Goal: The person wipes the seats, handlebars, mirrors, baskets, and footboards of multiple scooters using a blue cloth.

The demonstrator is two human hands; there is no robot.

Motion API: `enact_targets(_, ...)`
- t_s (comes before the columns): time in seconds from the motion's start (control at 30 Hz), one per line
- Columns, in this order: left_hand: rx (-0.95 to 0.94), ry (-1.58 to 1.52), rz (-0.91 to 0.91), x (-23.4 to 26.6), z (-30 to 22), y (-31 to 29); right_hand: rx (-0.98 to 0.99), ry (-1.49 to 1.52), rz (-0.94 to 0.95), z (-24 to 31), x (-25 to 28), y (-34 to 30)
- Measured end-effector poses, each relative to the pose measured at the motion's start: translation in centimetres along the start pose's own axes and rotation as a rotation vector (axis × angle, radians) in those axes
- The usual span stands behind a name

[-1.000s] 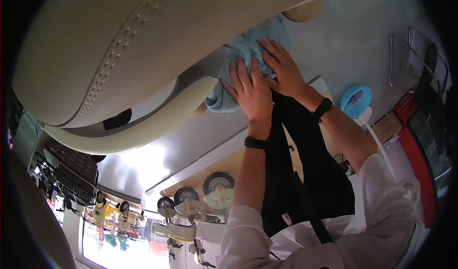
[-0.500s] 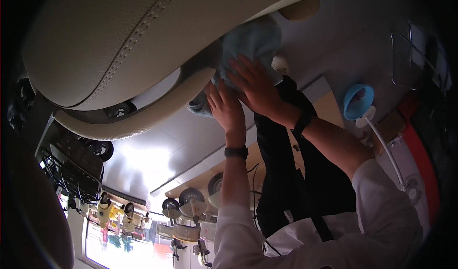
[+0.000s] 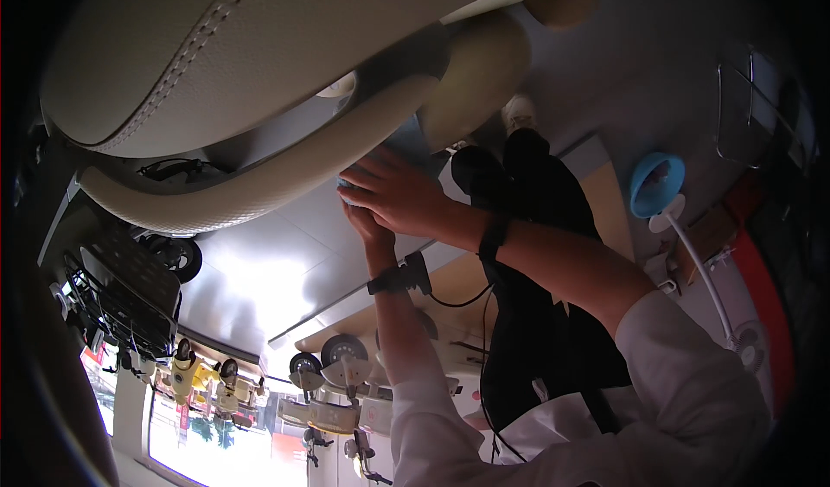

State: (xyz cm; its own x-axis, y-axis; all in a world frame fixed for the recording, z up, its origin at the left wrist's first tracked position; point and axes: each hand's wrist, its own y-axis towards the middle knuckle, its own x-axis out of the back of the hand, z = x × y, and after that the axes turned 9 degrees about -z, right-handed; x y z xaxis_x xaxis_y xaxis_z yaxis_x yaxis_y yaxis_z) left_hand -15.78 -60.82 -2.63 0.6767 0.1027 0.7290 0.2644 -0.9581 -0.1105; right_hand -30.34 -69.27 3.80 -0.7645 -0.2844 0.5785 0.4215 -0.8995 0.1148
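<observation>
A grey-blue cloth lies bunched under the curved, cream grab rail of a scooter. My right hand is closed on the cloth, its fingers reaching left across my other hand. Behind it, my left hand is closed against the same cloth, its fingers mostly hidden. Above the rail bulges the cream stitched seat. A rounded cream body part shows bare just beyond my hands.
A light blue basin stands at the right beside a white stand with a long pole. Black wire racks are at the left. Several scooters stand lower down near a bright window. A dark cable hangs by my left wrist.
Both hands have drawn closer together and moved down-left, the right one now crossing over the left. The cloth has come off the rounded body part and is bunched up. The view has shifted slightly.
</observation>
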Motion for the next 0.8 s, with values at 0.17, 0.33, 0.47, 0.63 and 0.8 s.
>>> enact_targets(0.17, 0.787, -0.756, 0.037, -1.8, 4.5, -1.9, -0.466, 0.223, 0.185, -0.3, -3.3, 3.0)
enact_targets(0.33, 0.823, -0.776, 0.033, -2.0, 5.0, -1.4, -0.194, -0.128, 0.245, -0.6, -2.5, 5.3)
enact_targets(0.47, 0.826, -0.785, 0.047, -2.2, 5.0, -0.3, -0.309, -0.262, 0.239, -1.6, -4.8, 7.6)
enact_targets(0.63, 0.839, -0.795, 0.054, -2.2, 4.6, -0.2, -0.288, -0.37, 0.186, -1.1, -4.4, 6.5)
enact_targets(0.8, 0.859, -0.834, 0.021, -2.4, 2.0, -1.6, -0.238, -0.177, 0.326, -2.1, -0.6, 5.8)
